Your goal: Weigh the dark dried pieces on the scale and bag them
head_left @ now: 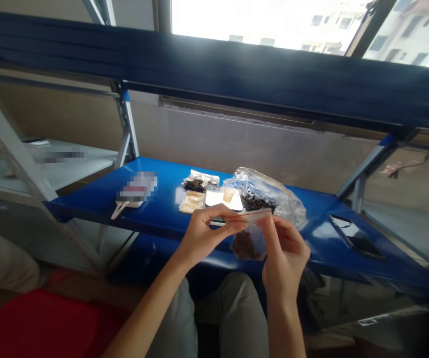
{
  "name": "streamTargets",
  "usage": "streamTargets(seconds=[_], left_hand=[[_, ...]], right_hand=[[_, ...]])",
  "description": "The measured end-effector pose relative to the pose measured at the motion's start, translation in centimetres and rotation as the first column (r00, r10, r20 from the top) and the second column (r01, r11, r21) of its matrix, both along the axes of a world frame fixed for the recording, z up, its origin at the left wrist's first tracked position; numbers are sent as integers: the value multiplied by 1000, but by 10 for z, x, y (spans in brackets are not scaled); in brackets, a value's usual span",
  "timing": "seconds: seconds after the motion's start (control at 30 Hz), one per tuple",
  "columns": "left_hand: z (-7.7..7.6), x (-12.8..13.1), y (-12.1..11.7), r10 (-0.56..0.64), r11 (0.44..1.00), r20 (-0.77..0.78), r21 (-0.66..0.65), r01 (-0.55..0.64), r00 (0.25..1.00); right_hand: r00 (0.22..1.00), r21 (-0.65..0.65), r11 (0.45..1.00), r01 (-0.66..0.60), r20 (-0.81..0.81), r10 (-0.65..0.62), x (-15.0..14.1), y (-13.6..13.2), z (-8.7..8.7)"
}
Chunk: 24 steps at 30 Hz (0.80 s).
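In front of the shelf edge, both hands hold a small clear zip bag [250, 241] with a red line along its top and dark brown contents low inside. My left hand [207, 231] pinches its top left side between thumb and fingers. At the other end of the zip, my right hand [283, 248] grips the top right corner, fingers bent. Just behind the bag sits a white scale-like tray [214, 198] with a small translucent cup [228, 194] on it. A large clear plastic bag [291, 201] of dark pieces lies open beside the tray.
On the blue shelf [162, 219] are a foil-like packet with dark stuff [199, 180], a beige packet [192, 202], a blurred-out box [138, 189] at left and a phone [354, 236] at right. A blue beam [214, 74] crosses above. Another person's leg [5, 261] shows at left.
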<state>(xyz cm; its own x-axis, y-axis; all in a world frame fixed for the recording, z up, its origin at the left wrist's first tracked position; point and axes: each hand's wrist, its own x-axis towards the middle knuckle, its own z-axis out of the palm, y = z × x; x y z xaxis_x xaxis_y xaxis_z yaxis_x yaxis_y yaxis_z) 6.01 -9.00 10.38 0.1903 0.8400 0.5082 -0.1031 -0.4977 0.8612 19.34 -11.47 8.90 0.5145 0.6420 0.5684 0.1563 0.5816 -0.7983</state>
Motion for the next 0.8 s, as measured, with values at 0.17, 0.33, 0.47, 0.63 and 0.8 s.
streamTargets(seconds=[0.17, 0.33, 0.47, 0.63, 0.8], left_hand=[[3, -7, 3, -31, 996, -92, 80, 38, 995], [-3, -10, 9, 189, 977, -60, 113, -181, 980], [-6, -12, 12, 283, 956, 14, 77, -283, 959], [-4, -15, 13, 283, 955, 93, 67, -289, 955], [-5, -14, 15, 278, 953, 171, 70, -293, 945]], right_hand=[[999, 49, 998, -47, -14, 47, 3, 9, 1], [989, -8, 990, -142, 40, 142, -1, 12, 1], [975, -66, 981, -185, 115, 191, 0, 17, 5], [951, -20, 981, -195, 240, 194, 2, 21, 13], [939, 36, 982, -188, 301, 169, -3, 20, 17]])
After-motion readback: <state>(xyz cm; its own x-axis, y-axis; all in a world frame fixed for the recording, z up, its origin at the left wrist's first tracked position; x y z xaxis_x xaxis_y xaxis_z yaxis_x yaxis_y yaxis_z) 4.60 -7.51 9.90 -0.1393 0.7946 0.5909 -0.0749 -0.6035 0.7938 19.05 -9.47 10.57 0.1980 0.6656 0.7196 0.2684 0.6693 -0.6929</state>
